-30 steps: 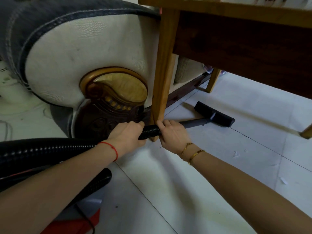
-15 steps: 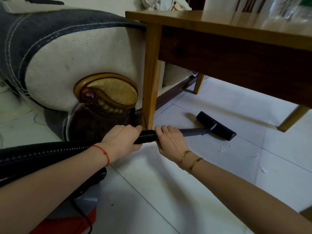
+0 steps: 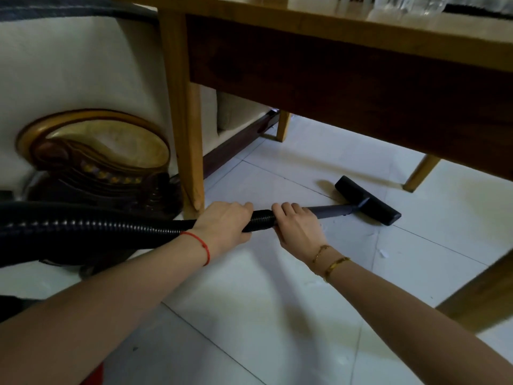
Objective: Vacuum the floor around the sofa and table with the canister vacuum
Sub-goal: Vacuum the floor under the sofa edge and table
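White floor tiles (image 3: 277, 315) run under wooden table (image 3: 347, 76) beside sofa (image 3: 69, 65).

floor (image 3: 277, 315): pale glossy tiles | wooden table (image 3: 347, 76) | cream sofa (image 3: 69, 65)

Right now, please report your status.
Both hands, left and right, grip hose. Floor head flat on tiles under table. Table leg beside hose.

Place: a home living room.
Seating: a cream sofa (image 3: 83, 65) with carved wood trim.
Furniture: a wooden counter (image 3: 333, 65) beside it.
Floor: pale glossy tiled floor (image 3: 277, 315).
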Motion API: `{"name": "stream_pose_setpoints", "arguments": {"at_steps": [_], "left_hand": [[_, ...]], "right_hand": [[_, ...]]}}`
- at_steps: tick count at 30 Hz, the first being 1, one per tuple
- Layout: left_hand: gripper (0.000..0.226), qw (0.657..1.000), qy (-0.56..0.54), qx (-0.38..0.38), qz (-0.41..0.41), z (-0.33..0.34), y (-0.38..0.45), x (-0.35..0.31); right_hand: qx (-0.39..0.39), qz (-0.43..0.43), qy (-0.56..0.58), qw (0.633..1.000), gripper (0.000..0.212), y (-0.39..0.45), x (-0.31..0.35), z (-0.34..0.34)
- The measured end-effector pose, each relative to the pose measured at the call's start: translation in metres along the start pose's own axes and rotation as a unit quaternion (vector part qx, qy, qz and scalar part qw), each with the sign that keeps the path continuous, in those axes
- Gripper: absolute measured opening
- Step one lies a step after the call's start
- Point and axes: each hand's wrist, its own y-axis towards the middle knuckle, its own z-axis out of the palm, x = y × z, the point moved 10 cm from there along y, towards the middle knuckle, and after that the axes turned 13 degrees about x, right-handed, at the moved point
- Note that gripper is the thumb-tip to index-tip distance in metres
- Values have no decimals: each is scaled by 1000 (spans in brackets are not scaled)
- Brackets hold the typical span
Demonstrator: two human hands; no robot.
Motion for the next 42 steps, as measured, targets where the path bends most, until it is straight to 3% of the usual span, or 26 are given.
{"name": "stream_pose_setpoints", "arguments": {"at_steps": [9,16,33,42], "left_hand": [[31,1000,-4,11,13,8,52,-44],[32,999,-27,23,-2,17,59,-29],[43,992,-27,41,-119,44,-22,99],[36,985,-28,63,-159,53,-60,140]], "right_hand": [[56,38,37,997,32,-10,-61,30],[78,23,70,994,34,9,-56,40],[44,-95,108,989,23,84,88,22],[59,-147,92,983,36,103,146,12]]}}
